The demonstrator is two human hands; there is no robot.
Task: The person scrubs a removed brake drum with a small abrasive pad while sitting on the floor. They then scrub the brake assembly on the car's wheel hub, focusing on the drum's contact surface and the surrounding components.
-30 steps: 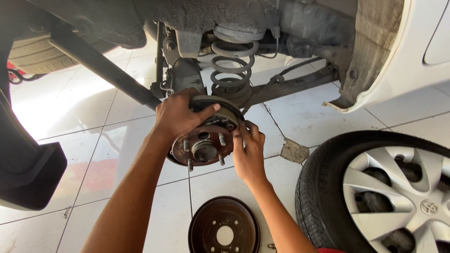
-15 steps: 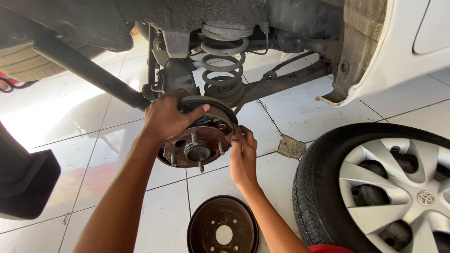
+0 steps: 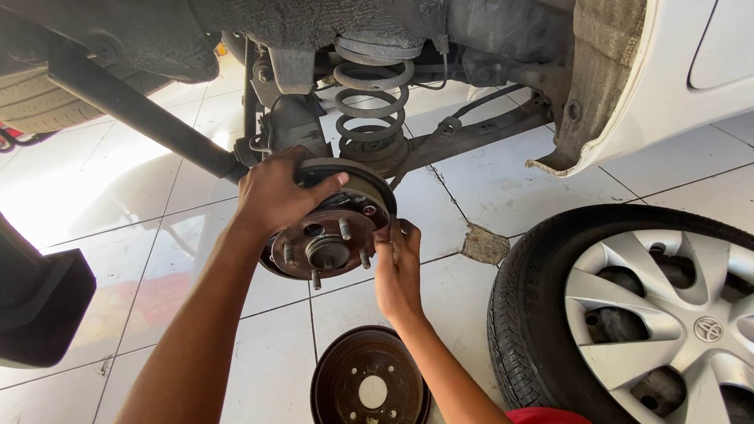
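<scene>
rusty metal hub [image 3: 328, 243], glossy tiled floor [image 3: 503, 188]

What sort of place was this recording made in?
Most likely a car repair workshop or garage with a tiled floor. A white car is raised with its coil spring exposed, a removed wheel and brake drum lie on the floor, and both hands, left hand and right hand, work at the bare wheel hub.

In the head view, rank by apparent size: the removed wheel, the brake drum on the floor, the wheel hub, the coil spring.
1. Removed wheel, cut off by the frame.
2. Brake drum, partly cropped, and wheel hub: look alike, left unranked.
3. Coil spring, partly hidden.
</scene>
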